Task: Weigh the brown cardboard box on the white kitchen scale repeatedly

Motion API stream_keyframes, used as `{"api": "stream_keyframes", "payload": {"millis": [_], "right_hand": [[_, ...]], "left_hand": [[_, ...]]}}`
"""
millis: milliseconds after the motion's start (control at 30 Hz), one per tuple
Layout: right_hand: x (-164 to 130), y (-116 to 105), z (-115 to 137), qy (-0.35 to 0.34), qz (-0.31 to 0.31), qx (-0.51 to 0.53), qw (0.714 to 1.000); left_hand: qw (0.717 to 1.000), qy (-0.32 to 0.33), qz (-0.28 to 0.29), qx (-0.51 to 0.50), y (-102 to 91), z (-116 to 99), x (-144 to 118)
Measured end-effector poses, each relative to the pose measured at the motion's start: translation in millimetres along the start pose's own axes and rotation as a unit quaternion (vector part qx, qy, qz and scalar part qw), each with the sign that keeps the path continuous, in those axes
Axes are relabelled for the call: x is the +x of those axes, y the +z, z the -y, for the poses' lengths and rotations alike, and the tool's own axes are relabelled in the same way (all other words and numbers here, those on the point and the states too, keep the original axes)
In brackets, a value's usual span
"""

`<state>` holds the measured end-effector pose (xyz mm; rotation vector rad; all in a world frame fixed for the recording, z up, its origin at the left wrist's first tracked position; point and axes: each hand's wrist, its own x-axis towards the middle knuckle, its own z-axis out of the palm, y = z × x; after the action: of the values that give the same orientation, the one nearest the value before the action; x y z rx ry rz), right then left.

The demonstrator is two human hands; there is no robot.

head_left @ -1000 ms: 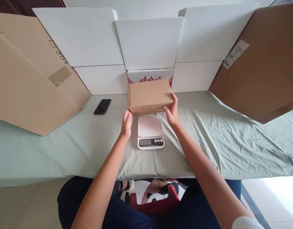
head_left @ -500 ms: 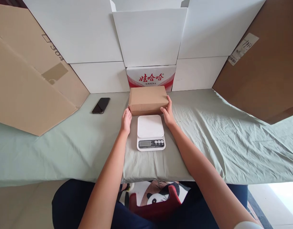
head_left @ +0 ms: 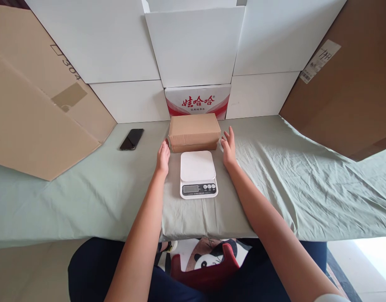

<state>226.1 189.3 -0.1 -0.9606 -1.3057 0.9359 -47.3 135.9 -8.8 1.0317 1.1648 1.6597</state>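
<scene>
A closed brown cardboard box point(head_left: 194, 130) rests on the cloth, just behind a white kitchen scale point(head_left: 198, 167). The scale has a bare platform, a blank-looking display and round buttons at its front. My left hand point(head_left: 163, 156) is beside the box's front left corner, fingers stretched out and holding nothing. To the right of the box, a small gap away, my right hand point(head_left: 229, 147) is open with its fingers apart.
A dark phone point(head_left: 131, 139) lies to the left on the green cloth point(head_left: 117, 197). White boxes point(head_left: 195, 46) stand along the back, one with red printing point(head_left: 197, 102). Large cardboard panels flank the table at left point(head_left: 38, 105) and right point(head_left: 346, 92).
My right hand has let go of the box and moved a little to the right. My left hand has shifted slightly left. The box and scale stay in place.
</scene>
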Motion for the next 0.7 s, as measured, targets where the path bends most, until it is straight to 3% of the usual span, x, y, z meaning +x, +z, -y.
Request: {"api": "stream_keyframes", "payload": {"millis": [100,333,567,700], "right_hand": [[-1.2,2.0,3.4,0.031,0.037,0.007,0.999],[-5.6,11.2,16.3,-0.031,0.122,0.010,0.992],[-16.8,6.6,46.2,-0.129,0.082,-0.001,0.988],[-48.7,-3.4,68.6,-0.118,0.087,0.018,0.989]], "left_hand": [[1.000,-0.007,0.027,-0.002,2.3,-0.5,-1.3],[0.999,-0.026,0.032,-0.001,3.7,0.6,-2.8],[0.991,0.102,0.086,0.014,11.3,-26.9,-25.0],[0.990,0.119,0.076,0.007,9.3,-37.7,-58.3]]}}
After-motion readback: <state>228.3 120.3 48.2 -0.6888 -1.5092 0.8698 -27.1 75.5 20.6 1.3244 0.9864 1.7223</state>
